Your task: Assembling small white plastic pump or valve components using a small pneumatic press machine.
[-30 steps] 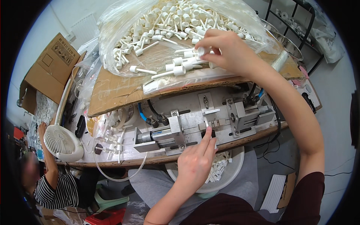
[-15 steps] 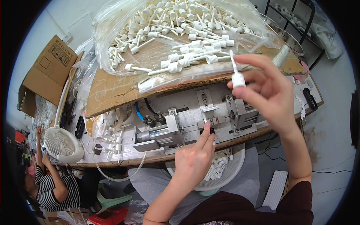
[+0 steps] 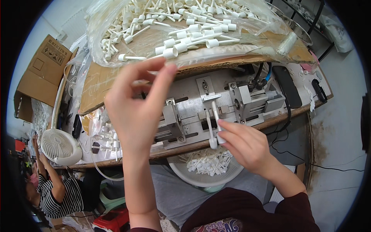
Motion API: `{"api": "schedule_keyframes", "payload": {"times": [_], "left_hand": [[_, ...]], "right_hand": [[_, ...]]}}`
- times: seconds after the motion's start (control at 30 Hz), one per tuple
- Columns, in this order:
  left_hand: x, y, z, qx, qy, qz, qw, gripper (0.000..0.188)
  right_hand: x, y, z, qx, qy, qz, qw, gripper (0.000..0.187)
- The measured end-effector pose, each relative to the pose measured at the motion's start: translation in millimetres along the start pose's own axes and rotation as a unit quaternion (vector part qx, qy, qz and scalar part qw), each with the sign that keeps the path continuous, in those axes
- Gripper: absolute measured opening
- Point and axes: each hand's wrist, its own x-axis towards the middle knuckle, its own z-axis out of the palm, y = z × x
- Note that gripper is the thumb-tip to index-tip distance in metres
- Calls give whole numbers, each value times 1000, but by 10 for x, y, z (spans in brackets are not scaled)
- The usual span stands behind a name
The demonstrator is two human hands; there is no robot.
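Observation:
A white screw cap with a long applicator stick (image 3: 215, 110) is pinched in my right hand (image 3: 249, 147), its stick pointing up over the metal clamping fixture (image 3: 206, 120). Just left of it, a second white applicator cap (image 3: 212, 142) sits tilted at the fixture's front edge, its stick toward the slot. My left hand (image 3: 133, 102) is raised over the front edge of the cardboard (image 3: 92, 91). Its thumb and fingers are curved and apart, with nothing visible between them. Close to its fingertips lie several ribbed white applicator caps (image 3: 180, 47) on the cardboard.
A large heap of applicator caps (image 3: 154, 17) lies in clear plastic behind. Below the bench edge, a white basket (image 3: 185, 178) holds more pieces. At left stand a white fan (image 3: 62, 147) and a carton (image 3: 42, 77); a co-worker in a striped shirt (image 3: 67, 197) sits beyond.
My right hand has come down from above the bench to the fixture with its applicator cap. My left hand has left the fixture and risen leftward to the cardboard's edge. The view has shifted slightly.

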Motion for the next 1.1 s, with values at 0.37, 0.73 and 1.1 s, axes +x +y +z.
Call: {"api": "schedule_keyframes", "payload": {"times": [0.37,0.73,1.1], "left_hand": [[349,-289,175,246,-25,43,968,35],[-566,121,-193,126,-91,128,980,38],[-1136,-85,129,207,-128,164,956,31]], "right_hand": [[246,-91,118,-122,-97,-39,987,11],[628,11,-161,38,-68,55,995,25],[2332,708,-33,-115,-226,24,967,37]]}}
